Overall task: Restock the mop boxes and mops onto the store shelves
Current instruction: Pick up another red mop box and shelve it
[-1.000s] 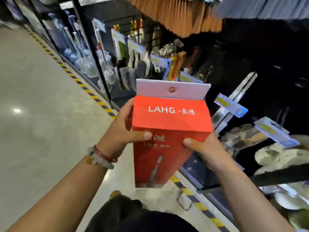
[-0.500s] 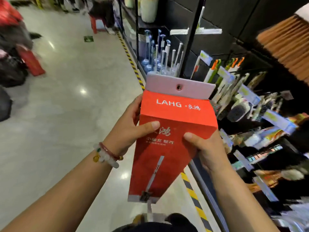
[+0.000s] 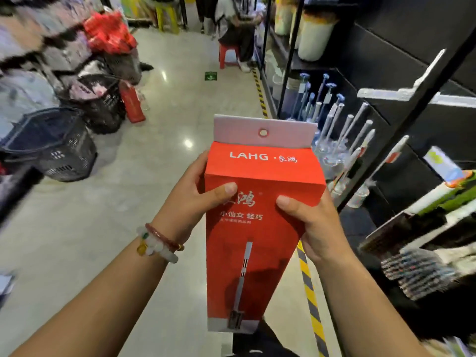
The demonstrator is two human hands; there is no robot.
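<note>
A tall red mop box (image 3: 255,235) with a white hang tab and "LAHG" lettering stands upright in front of me, held in both hands. My left hand (image 3: 192,199) grips its left side, thumb across the front. My right hand (image 3: 313,225) grips the right side, thumb on the front as well. The dark store shelves (image 3: 401,140) run along the right, with several long-handled brushes (image 3: 342,140) hanging or standing in them.
Black shopping baskets (image 3: 64,148) and bagged goods crowd the left of the aisle, with a red box (image 3: 132,104) standing beside them. A yellow-black floor stripe (image 3: 309,292) marks the shelf base. A person sits on a red stool (image 3: 229,54) far down the aisle.
My view has swung left from the shelves toward the open aisle. The box stays in both hands with the same grip.
</note>
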